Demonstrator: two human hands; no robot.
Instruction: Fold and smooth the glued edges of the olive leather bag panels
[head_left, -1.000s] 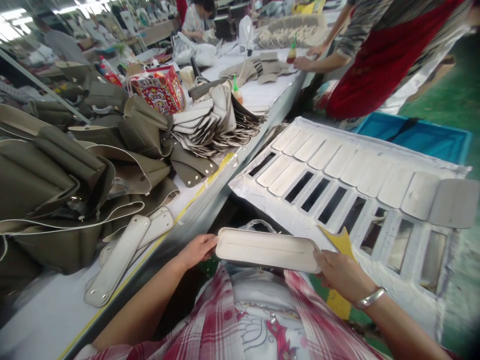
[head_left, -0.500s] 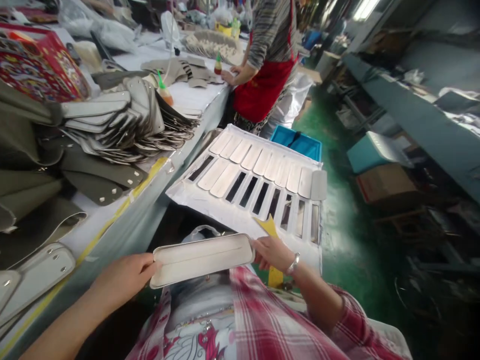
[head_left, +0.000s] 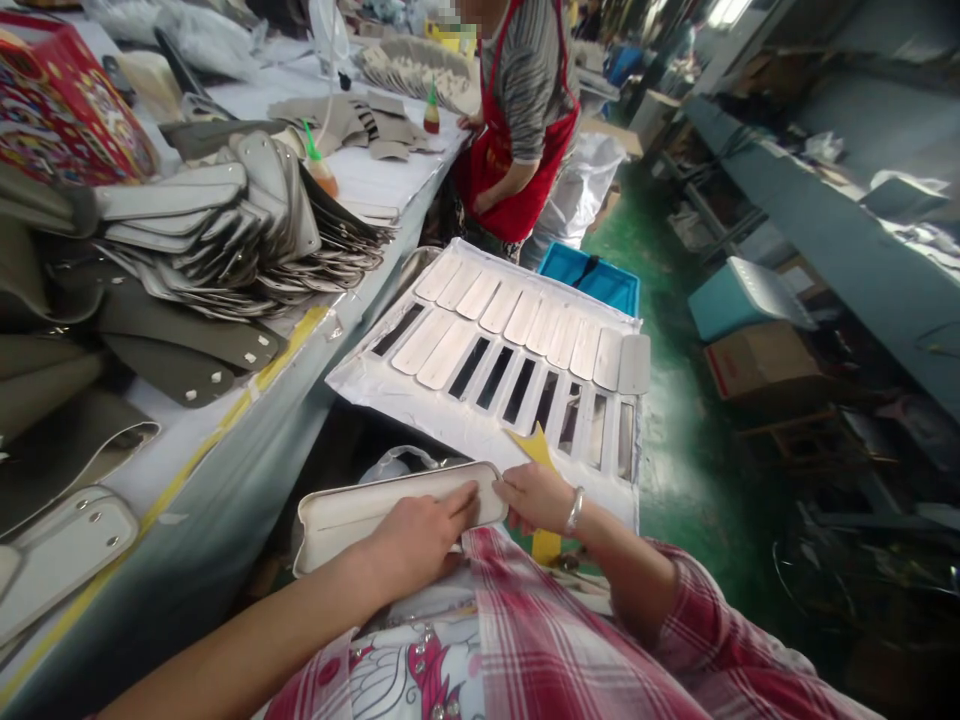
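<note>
A long cream panel (head_left: pixel 352 520) with rounded corners, a raised rim and a line along its middle lies slantwise in front of my body. Its right end is pinched between the thumb and fingers of my right hand (head_left: pixel 536 495). My left hand (head_left: pixel 420 540) rests across the panel's right half, fingers stretched over its face toward that end; its thumb is mostly hidden. Behind my right hand runs a yellow strip (head_left: pixel 536 445); I cannot tell whether the hand touches it. Just beyond is a white slotted board (head_left: pixel 442 430) bearing rows of similar pale panels (head_left: pixel 525 315).
On the left, a table (head_left: pixel 262 440) carries a heap of pale and dark pieces (head_left: pixel 225 230) and a green-tipped bottle (head_left: pixel 321 175). A person in a red apron (head_left: pixel 510 190) stands beyond the board, near a blue crate (head_left: pixel 592 280). Boxes (head_left: pixel 757 365) stand at right.
My left hand has left the panel's left end and moved right onto its face. My right hand keeps its hold. The other person has shifted posture, drawing one hand toward the apron.
</note>
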